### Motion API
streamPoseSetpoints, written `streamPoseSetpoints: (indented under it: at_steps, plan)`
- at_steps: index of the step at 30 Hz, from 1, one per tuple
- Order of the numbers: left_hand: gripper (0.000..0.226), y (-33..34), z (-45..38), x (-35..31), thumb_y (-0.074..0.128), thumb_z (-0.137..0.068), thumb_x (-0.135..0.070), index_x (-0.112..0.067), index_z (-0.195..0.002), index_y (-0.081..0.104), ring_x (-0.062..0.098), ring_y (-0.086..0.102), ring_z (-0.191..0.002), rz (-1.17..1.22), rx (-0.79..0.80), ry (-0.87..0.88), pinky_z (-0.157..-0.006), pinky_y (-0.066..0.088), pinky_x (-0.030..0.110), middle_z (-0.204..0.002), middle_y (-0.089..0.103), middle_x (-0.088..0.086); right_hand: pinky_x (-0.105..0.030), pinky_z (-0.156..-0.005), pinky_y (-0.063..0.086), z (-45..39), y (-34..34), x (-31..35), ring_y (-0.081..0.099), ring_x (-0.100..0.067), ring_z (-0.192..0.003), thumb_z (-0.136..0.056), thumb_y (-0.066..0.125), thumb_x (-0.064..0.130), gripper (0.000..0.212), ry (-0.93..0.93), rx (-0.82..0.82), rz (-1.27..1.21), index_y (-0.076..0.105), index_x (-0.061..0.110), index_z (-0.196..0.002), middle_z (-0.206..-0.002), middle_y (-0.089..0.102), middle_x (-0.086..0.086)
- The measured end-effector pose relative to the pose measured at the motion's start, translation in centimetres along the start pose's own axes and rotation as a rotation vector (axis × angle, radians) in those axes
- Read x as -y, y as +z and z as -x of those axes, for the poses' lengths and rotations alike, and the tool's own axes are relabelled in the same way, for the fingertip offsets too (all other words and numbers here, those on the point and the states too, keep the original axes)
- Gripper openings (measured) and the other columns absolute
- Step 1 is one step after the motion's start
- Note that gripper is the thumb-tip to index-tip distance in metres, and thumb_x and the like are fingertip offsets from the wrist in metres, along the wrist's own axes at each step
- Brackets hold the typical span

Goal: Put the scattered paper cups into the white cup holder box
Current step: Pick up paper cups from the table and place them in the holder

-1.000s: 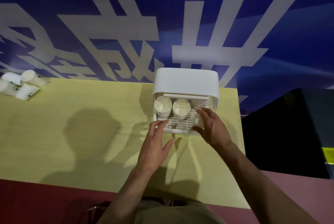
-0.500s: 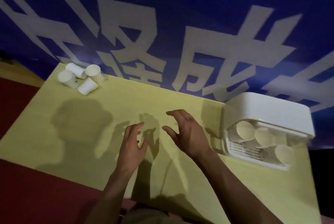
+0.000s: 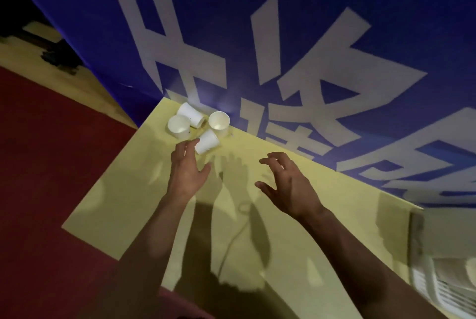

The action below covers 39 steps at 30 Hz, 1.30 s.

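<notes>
My left hand (image 3: 186, 169) reaches with loose fingers beside four paper cups (image 3: 206, 141) at the yellow table's (image 3: 134, 205) far left corner; my right hand (image 3: 288, 184) hovers open.

Event or exhibition hall – large blue printed banner (image 3: 283, 35), red carpet (image 3: 51, 164), yellow table (image 3: 154, 190)

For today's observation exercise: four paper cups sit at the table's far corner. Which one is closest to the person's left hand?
The cup lying on its side at the near edge of the cluster, just beyond the left hand. The other three sit farther back, toward the blue banner.
</notes>
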<state>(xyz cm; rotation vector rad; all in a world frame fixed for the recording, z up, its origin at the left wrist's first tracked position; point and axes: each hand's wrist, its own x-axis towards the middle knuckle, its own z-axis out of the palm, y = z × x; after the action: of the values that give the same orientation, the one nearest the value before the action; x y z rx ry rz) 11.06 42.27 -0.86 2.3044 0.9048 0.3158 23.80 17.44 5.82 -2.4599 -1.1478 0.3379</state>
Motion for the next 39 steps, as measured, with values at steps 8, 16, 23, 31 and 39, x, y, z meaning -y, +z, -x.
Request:
streamPoseSetpoints:
  at_steps: [8,16,23,31,39]
  plan:
    - [0.084,4.6,-7.2,1.4,0.085,-0.074,-0.038,-0.017,-0.144,0.044,0.039,0.050,-0.121,-0.124,0.080,-0.087,-0.095,0.046,0.050,-0.137,0.047,0.013,-0.039,-0.076,0.061,-4.2,1.8,-0.7,0.060,-0.020,-0.110,-0.091,0.074,0.046,0.060,-0.024,0.038,0.083,0.047,0.026,-0.141,-0.150,0.042,-0.001]
    - [0.093,7.9,-9.5,3.3,0.083,-0.077,-0.041,-0.024,-0.152,0.031,0.034,0.044,-0.131,-0.160,0.138,-0.105,-0.097,0.040,0.049,-0.142,0.045,0.008,-0.041,-0.087,0.060,-9.1,2.7,-1.3,0.054,-0.025,-0.123,-0.092,0.072,0.046,0.066,-0.085,0.084,0.157,0.043,0.022,-0.146,-0.151,0.041,-0.007]
    - [0.090,5.6,-6.0,5.0,0.063,-0.083,-0.061,-0.021,-0.155,0.028,0.030,0.049,-0.122,0.098,0.113,-0.136,-0.097,0.043,0.046,-0.138,0.045,0.008,-0.051,-0.101,0.055,-17.8,5.4,1.3,0.046,-0.037,-0.134,-0.089,0.076,0.044,0.080,-0.106,0.149,0.242,0.033,0.022,-0.153,-0.158,0.030,-0.016]
    - [0.089,0.8,2.2,3.9,0.077,-0.080,-0.054,-0.018,-0.151,0.036,0.014,0.047,-0.131,0.344,0.005,-0.190,-0.105,0.042,0.027,-0.148,0.046,0.007,-0.057,-0.104,0.049,-24.5,11.1,4.0,0.042,-0.046,-0.137,-0.094,0.068,0.050,0.085,-0.023,0.300,0.339,0.015,0.041,-0.160,-0.166,0.012,-0.007]
    - [0.082,-0.4,5.0,2.1,0.081,-0.082,-0.042,-0.023,-0.149,0.038,0.016,0.048,-0.134,0.400,0.053,-0.229,-0.104,0.039,0.021,-0.147,0.047,0.002,-0.054,-0.102,0.053,-22.7,11.0,3.4,0.051,-0.041,-0.130,-0.100,0.061,0.036,0.045,0.006,0.216,0.189,0.041,0.036,-0.140,-0.155,0.030,-0.010]
